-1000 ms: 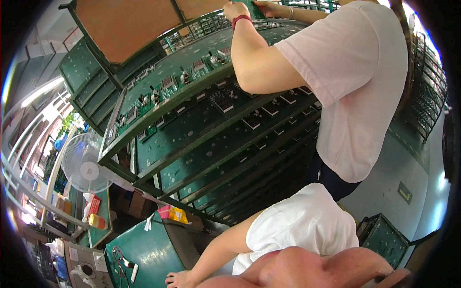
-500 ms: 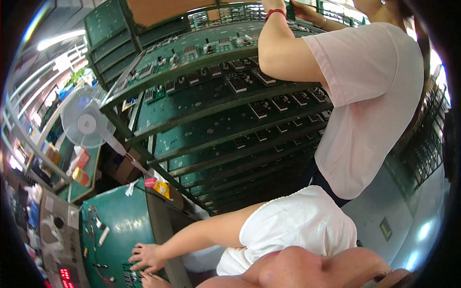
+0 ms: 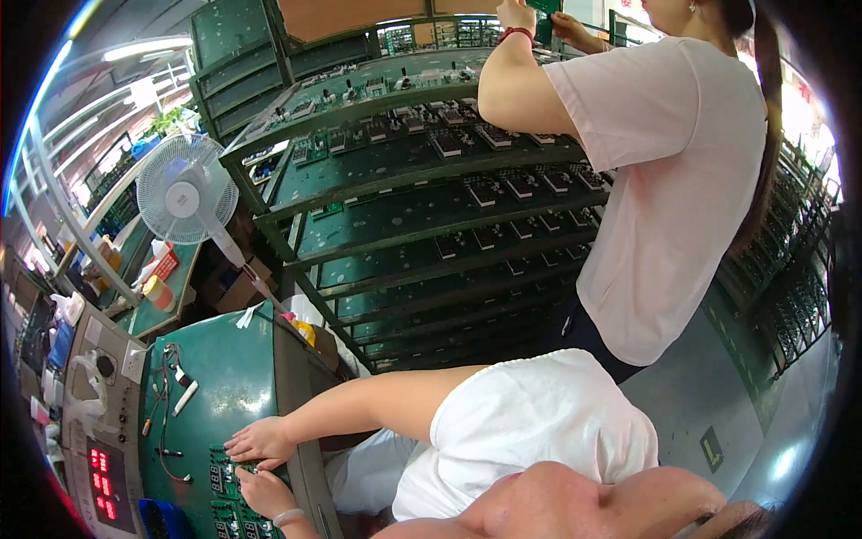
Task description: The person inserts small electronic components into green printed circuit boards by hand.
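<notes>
On the green-topped bench, a green circuit board [image 3: 218, 476] with a small digit display lies under my fingers. My right hand [image 3: 262, 442] rests palm down across the board's far end, its fingers stretched out. Nearer the lower edge is my left hand [image 3: 267, 494], with a pale band at the wrist; its fingers are bent in against the board's side and partly hide one another. More circuit boards [image 3: 235, 521] of the same kind lie just below. Left of the hands are thin wires [image 3: 162, 422] with a white plug-like piece [image 3: 185, 398].
A grey instrument box [image 3: 106, 404] with red digits lines the bench's left, beside a blue container [image 3: 163, 519]. A white fan [image 3: 182, 199] stands beyond. Behind, a green rack [image 3: 404, 184] carries many boards. A co-worker in a white shirt [image 3: 669, 198] holds a green board [image 3: 544, 7].
The view has shifted, bringing more of the bench and boards into sight. My left hand now shows more fully, close beside the right at the board. The co-worker's held board shows more.
</notes>
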A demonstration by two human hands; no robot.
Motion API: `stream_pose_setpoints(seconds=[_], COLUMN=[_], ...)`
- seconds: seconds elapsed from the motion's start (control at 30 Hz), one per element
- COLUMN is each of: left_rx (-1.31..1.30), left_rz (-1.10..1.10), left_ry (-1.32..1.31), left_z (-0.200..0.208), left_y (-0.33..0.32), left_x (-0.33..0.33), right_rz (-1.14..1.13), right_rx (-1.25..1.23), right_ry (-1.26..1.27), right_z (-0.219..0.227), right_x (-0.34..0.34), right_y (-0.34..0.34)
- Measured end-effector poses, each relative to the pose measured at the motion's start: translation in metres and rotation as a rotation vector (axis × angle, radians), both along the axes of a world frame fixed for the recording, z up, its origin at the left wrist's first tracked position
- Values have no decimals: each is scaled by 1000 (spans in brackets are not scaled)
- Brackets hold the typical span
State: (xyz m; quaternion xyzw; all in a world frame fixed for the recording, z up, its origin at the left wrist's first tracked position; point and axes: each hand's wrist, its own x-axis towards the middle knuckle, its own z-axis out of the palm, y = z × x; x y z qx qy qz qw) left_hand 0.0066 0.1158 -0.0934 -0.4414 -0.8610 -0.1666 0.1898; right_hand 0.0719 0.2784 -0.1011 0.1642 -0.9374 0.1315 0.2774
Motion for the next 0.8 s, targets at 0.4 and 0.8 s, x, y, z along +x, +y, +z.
stream_pose_setpoints(seconds=[0.4, 0.8], left_rx=[71, 176], left_rz=[-105, -86], left_ry=[5, -109], left_z=[5, 8], left_y=[-1, -8], left_x=[12, 21], right_rz=[77, -280], right_rx=[-68, -250], right_ry=[-20, -260], right_z=[-3, 63], right_x=[3, -47], right_y=[4, -16])
